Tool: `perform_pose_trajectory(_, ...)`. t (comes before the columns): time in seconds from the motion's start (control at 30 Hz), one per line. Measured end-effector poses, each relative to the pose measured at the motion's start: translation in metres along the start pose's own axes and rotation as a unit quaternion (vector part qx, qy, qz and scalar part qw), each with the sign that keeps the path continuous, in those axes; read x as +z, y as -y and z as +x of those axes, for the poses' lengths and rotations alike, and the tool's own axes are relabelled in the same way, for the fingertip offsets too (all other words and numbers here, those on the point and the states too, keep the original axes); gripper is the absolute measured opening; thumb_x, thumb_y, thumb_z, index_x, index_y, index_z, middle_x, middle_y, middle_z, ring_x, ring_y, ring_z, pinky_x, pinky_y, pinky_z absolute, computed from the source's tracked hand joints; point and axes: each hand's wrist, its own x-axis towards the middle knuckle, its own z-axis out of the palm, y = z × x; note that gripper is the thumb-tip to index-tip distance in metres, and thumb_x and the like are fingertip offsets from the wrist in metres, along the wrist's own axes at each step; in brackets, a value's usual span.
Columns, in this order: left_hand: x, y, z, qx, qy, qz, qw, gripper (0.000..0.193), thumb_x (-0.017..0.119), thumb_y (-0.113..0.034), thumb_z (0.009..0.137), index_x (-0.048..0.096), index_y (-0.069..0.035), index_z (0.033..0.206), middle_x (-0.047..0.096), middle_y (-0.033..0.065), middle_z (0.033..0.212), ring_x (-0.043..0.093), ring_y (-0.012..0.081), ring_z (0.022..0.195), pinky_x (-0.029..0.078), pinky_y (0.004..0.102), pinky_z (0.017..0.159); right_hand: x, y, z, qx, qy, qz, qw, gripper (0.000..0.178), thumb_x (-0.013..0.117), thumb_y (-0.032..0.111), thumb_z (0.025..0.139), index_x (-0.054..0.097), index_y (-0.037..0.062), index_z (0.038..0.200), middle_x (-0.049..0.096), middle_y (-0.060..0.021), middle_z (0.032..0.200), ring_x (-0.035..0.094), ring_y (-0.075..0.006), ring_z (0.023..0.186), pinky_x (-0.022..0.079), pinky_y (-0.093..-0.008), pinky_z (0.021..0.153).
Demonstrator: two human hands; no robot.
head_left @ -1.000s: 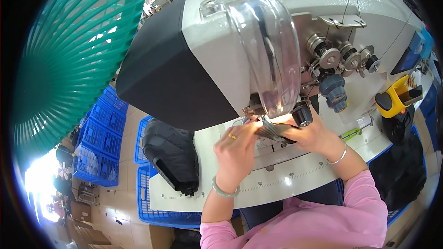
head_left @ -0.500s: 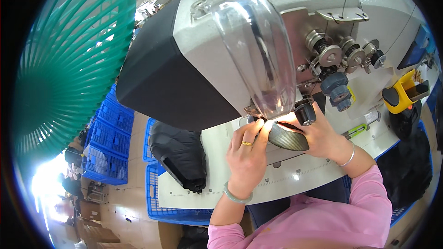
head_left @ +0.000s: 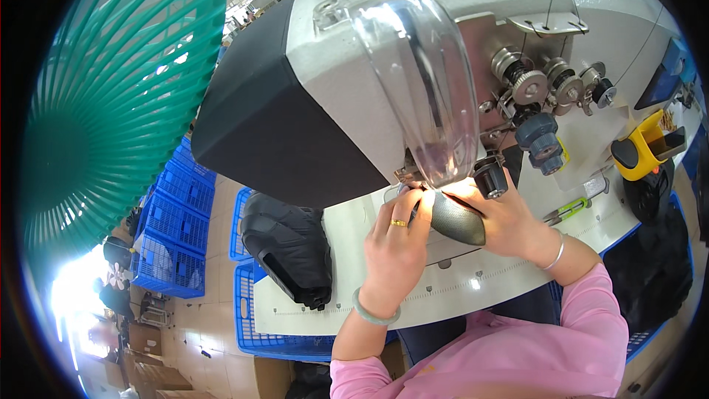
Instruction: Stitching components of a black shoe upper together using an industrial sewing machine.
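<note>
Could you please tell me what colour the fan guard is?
The fan guard is green, showing best in the head view.

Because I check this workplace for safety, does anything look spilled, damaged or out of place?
Nothing looks spilled or damaged; only a small dark object lies loose on the floor, lower left, perhaps dropped litter.

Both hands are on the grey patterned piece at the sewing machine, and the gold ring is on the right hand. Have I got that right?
Not quite: the gold ring is on the left hand, as the head view shows. Both hands are on the grey patterned piece at the sewing machine.
</note>
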Motion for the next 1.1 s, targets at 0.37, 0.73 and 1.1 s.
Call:
perform_pose_trajectory(0.37,0.012,0.004,0.001,-0.205,-0.077,-0.211,0.952,0.021,0.069,0.004,0.075,0.071,-0.003,0.094,0.066,0.0096,0.08,0.058,0.0282,0.068,0.047,0.0348,0.061,-0.006,0.005,0.001,-0.028,0.009,-0.069,0.997,0.041,0.067,0.008,0.062,0.07,0.0051,0.102,0.056,-0.0056,0.096,0.051,-0.0265,0.094,0.041,-0.0488,0.086)
perform_pose_trajectory(0.73,0.008,-0.003,-0.004,-0.012,-0.077,-0.04,0.996,0.038,0.071,0.006,0.062,0.072,-0.007,0.097,0.066,0.0047,0.099,0.063,0.0248,0.084,0.055,0.0333,0.071,-0.007,0.008,0.004,0.0,-0.009,-0.046,0.999,0.038,0.069,0.007,0.055,0.068,0.0084,0.092,0.058,-0.0027,0.097,0.049,-0.0263,0.091,0.038,-0.0425,0.072)
perform_pose_trajectory(1.1,-0.001,-0.001,0.001,-0.006,-0.003,-0.027,1.0,0.037,0.065,0.004,0.068,0.068,-0.006,0.104,0.062,0.0043,0.109,0.063,0.0236,0.093,0.056,0.0315,0.072,-0.006,0.01,0.003,0.004,-0.005,-0.046,0.999,0.038,0.069,0.006,0.054,0.067,0.01,0.092,0.059,-0.0018,0.1,0.051,-0.0257,0.092,0.038,-0.0411,0.072)
